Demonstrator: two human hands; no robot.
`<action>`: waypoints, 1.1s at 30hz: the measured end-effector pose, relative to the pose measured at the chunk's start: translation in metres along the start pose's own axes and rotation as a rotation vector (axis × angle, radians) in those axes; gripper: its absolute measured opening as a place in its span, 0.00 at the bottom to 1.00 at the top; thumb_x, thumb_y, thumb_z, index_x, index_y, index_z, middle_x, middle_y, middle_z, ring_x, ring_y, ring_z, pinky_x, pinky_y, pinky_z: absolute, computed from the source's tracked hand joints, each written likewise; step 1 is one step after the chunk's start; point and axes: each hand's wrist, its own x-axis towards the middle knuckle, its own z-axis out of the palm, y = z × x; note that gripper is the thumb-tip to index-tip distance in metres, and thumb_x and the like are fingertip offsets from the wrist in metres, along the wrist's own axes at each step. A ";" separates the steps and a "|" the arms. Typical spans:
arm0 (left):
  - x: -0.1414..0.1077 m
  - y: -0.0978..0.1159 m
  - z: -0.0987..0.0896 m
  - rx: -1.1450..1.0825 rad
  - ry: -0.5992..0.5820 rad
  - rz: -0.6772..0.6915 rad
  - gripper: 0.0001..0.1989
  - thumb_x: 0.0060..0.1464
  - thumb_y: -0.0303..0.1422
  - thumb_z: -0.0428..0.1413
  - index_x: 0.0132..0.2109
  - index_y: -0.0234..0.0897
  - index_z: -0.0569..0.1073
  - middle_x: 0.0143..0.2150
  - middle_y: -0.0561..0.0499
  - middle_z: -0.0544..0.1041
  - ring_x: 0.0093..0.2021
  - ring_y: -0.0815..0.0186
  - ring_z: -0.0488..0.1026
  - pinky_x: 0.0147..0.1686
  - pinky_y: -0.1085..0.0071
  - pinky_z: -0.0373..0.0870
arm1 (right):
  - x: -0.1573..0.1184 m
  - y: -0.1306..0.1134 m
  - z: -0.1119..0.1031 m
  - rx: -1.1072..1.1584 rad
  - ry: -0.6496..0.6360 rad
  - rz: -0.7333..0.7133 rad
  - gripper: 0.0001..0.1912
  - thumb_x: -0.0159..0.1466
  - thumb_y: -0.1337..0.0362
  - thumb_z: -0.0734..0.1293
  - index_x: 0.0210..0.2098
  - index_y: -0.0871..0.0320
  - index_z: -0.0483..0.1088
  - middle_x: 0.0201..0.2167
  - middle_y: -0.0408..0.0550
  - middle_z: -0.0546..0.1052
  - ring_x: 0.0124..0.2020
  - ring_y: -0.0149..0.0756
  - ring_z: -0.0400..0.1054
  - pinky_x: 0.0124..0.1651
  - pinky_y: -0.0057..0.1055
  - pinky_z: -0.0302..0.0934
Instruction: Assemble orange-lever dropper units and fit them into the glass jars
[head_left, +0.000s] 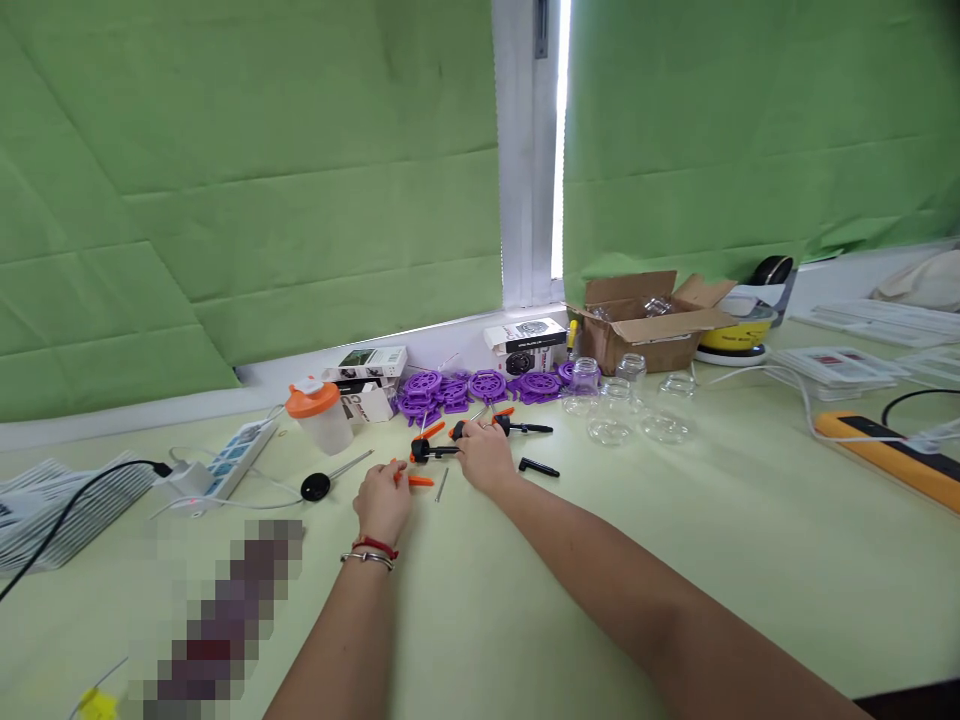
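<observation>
My left hand (382, 502) is on the left, over the pale green table (555, 600). Its fingers are bent and they are at a small, thin, orange plastic piece (421, 481), which sticks out to the right of them. I cannot tell if they are pinching it. On that wrist I have a red string bracelet (375, 546) and a shiny silver bangle (367, 559).

My right hand (486, 455) is just beside, with its fingers bent down among the black parts. I cannot tell if it is gripping one, because my fingers hide the spot.

A black part with a round knob and a thin arm (421, 451) lies between my two hands. Another black part with a long stick end (529, 428) lies just past my right hand. A short black plastic stick with a bent end (540, 467) is to the right of that hand, and a thin silver metal rod (442, 485) lies between my hands, nearer to me.

Behind my hands is a heap of round purple plastic pieces (424, 385). A cloudy cup with an orange lid (328, 432) stands to the left, and clear glass jars (615, 400) stand to the right.
</observation>
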 end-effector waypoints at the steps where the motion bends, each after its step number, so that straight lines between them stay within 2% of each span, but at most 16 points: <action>1: 0.000 0.000 0.001 0.022 -0.008 -0.004 0.13 0.51 0.33 0.49 0.41 0.42 0.76 0.50 0.43 0.74 0.49 0.51 0.70 0.48 0.54 0.62 | 0.000 0.000 0.003 -0.005 0.000 0.006 0.13 0.64 0.60 0.61 0.37 0.56 0.77 0.43 0.52 0.71 0.46 0.43 0.61 0.48 0.38 0.49; 6: -0.001 -0.002 0.003 0.092 -0.033 0.011 0.12 0.52 0.32 0.48 0.39 0.43 0.76 0.47 0.45 0.77 0.48 0.52 0.71 0.46 0.55 0.61 | 0.000 0.002 0.011 -0.039 -0.015 0.014 0.12 0.62 0.63 0.62 0.35 0.58 0.77 0.43 0.55 0.70 0.47 0.45 0.60 0.49 0.39 0.48; 11: -0.001 -0.001 0.003 0.145 -0.012 0.042 0.15 0.54 0.33 0.47 0.45 0.43 0.75 0.50 0.45 0.76 0.50 0.53 0.71 0.46 0.55 0.63 | 0.001 0.001 0.014 -0.067 -0.018 0.012 0.12 0.62 0.65 0.62 0.36 0.62 0.77 0.42 0.59 0.69 0.47 0.48 0.59 0.49 0.41 0.49; 15: 0.003 -0.004 -0.013 0.227 0.135 0.009 0.19 0.55 0.35 0.47 0.52 0.38 0.71 0.60 0.39 0.66 0.58 0.50 0.61 0.53 0.51 0.57 | -0.006 -0.009 0.008 -0.067 0.006 -0.054 0.13 0.63 0.68 0.59 0.41 0.62 0.74 0.44 0.58 0.69 0.49 0.46 0.57 0.51 0.40 0.48; 17: 0.005 -0.010 -0.024 0.270 0.237 -0.049 0.21 0.55 0.35 0.47 0.54 0.33 0.69 0.64 0.34 0.57 0.63 0.46 0.53 0.56 0.48 0.52 | -0.011 -0.020 0.004 -0.052 0.037 -0.147 0.15 0.63 0.71 0.58 0.45 0.60 0.71 0.45 0.56 0.69 0.50 0.44 0.56 0.53 0.39 0.46; 19: 0.008 -0.018 -0.032 0.307 0.312 -0.106 0.22 0.55 0.35 0.46 0.55 0.30 0.67 0.65 0.32 0.54 0.65 0.46 0.49 0.56 0.47 0.51 | -0.018 -0.031 0.003 -0.020 0.072 -0.295 0.17 0.63 0.72 0.57 0.49 0.59 0.68 0.46 0.54 0.69 0.51 0.43 0.56 0.55 0.40 0.45; 21: 0.010 -0.025 -0.036 0.330 0.325 -0.146 0.21 0.55 0.35 0.46 0.53 0.30 0.68 0.64 0.32 0.56 0.63 0.46 0.52 0.55 0.49 0.54 | -0.023 -0.041 0.006 0.017 0.058 -0.437 0.18 0.64 0.69 0.57 0.53 0.56 0.65 0.50 0.54 0.67 0.53 0.44 0.54 0.55 0.42 0.44; 24: 0.012 -0.031 -0.036 0.345 0.291 -0.174 0.20 0.54 0.35 0.46 0.51 0.32 0.69 0.59 0.33 0.62 0.58 0.45 0.60 0.51 0.49 0.59 | -0.028 -0.047 0.014 0.051 -0.073 -0.519 0.15 0.66 0.62 0.58 0.51 0.53 0.66 0.50 0.52 0.68 0.54 0.46 0.54 0.53 0.43 0.46; 26: 0.014 -0.032 -0.035 0.352 0.259 -0.186 0.19 0.53 0.35 0.47 0.50 0.33 0.70 0.56 0.34 0.65 0.55 0.45 0.64 0.49 0.48 0.60 | -0.029 -0.047 0.018 0.050 -0.142 -0.515 0.13 0.66 0.62 0.58 0.46 0.56 0.69 0.46 0.52 0.71 0.53 0.46 0.55 0.51 0.43 0.47; 28: 0.015 -0.033 -0.033 0.356 0.222 -0.194 0.19 0.52 0.36 0.47 0.49 0.34 0.71 0.57 0.34 0.64 0.51 0.44 0.67 0.47 0.48 0.62 | -0.030 -0.045 0.018 0.044 -0.155 -0.506 0.11 0.65 0.64 0.59 0.42 0.59 0.71 0.44 0.52 0.73 0.51 0.45 0.57 0.50 0.42 0.47; 31: 0.017 -0.034 -0.029 0.353 0.158 -0.185 0.18 0.50 0.35 0.48 0.47 0.34 0.72 0.58 0.34 0.62 0.47 0.47 0.70 0.44 0.53 0.66 | -0.034 -0.045 0.009 0.063 -0.145 -0.478 0.09 0.64 0.66 0.60 0.39 0.60 0.71 0.42 0.51 0.74 0.49 0.44 0.58 0.50 0.41 0.48; 33: 0.018 -0.034 -0.027 0.352 0.113 -0.173 0.18 0.49 0.34 0.50 0.46 0.32 0.72 0.55 0.33 0.64 0.44 0.50 0.72 0.41 0.57 0.68 | -0.037 -0.046 -0.001 0.094 -0.139 -0.440 0.09 0.64 0.66 0.60 0.40 0.59 0.71 0.44 0.51 0.74 0.50 0.43 0.59 0.50 0.41 0.48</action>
